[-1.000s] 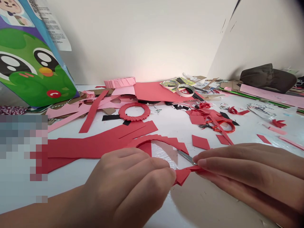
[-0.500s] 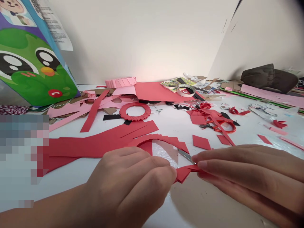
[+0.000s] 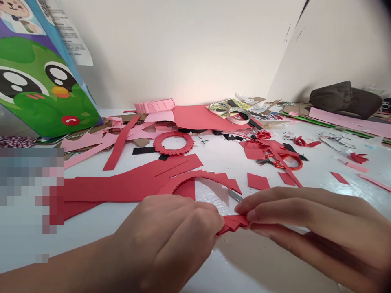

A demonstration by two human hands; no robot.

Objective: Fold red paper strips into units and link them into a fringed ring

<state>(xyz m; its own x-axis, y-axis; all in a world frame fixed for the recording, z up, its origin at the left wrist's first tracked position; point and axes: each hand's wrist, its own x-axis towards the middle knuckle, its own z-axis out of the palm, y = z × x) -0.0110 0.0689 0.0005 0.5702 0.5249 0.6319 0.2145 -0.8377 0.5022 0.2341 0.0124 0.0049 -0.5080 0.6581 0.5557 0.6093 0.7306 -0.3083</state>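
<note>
A curved, pleated red paper ring (image 3: 207,175) with an open gap arcs behind my left hand (image 3: 174,240). My left hand is closed around its near side, fingers curled and thumb side toward the gap. At the ring's near end, overlapping red folds (image 3: 235,223) stick out between the two hands. My right hand (image 3: 305,219) pinches the tip of those folds between thumb and fingertips. Just behind the right fingertips, a thin silver metal tool (image 3: 235,195) shows on the table; its other end is hidden by the fingers.
Red paper sheets (image 3: 100,188) lie at left. A finished-looking red pleated ring (image 3: 173,143) and a pink one (image 3: 155,106) sit farther back. Orange-handled scissors (image 3: 293,162), tape rolls (image 3: 238,116) and red scraps (image 3: 258,181) lie to the right. A green cartoon box (image 3: 36,81) stands at left.
My right fingertips have shifted left and slightly down, closer to my left hand, covering more of the metal tool. The red folds between the hands look shorter and more stacked.
</note>
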